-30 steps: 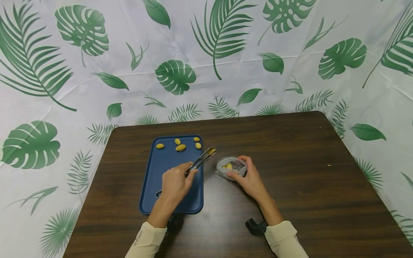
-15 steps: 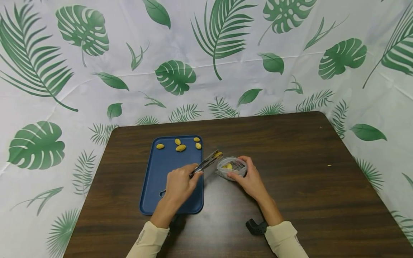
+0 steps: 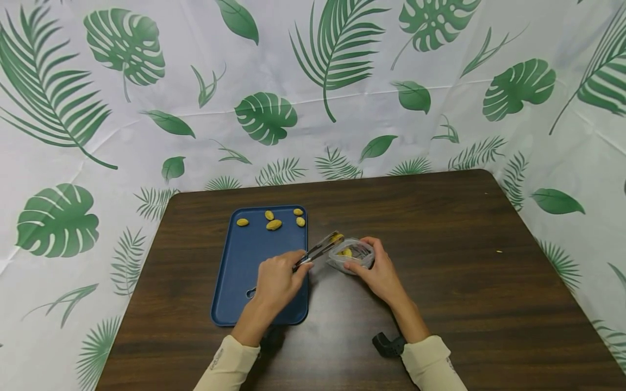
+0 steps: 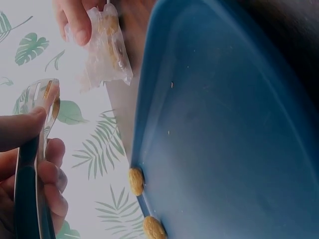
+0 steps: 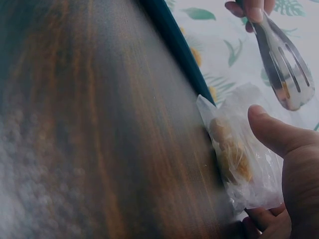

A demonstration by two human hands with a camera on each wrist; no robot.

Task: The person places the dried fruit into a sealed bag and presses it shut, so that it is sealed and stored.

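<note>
My left hand [image 3: 279,279] grips metal serving tongs [image 3: 318,252] with slotted heads and dark handles. Between the tong heads sits a yellow-brown nut [image 3: 336,237], just left of the bag's mouth. A clear plastic bag [image 3: 337,262] stands on the table with its mouth spread; my right hand [image 3: 379,271] holds it by the right rim, thumb in front. Rough-shelled nuts [image 5: 234,159] show through its side in the right wrist view. Several more nuts [image 3: 274,224] lie along the far end of the blue tray [image 3: 244,266], under and beyond my left hand.
The dark wooden table [image 3: 440,260] carries the tray on the left and the bag right of it. A small pale crumb [image 3: 499,251] lies to the right. Behind the table hangs a white leaf-print cloth [image 3: 342,136]. Tiny crumbs [image 4: 172,84] dot the tray.
My left hand has moved to the right with the tongs and the nut, from above the tray's right edge to the bag's mouth. The right hand and the bag have stayed in place.
</note>
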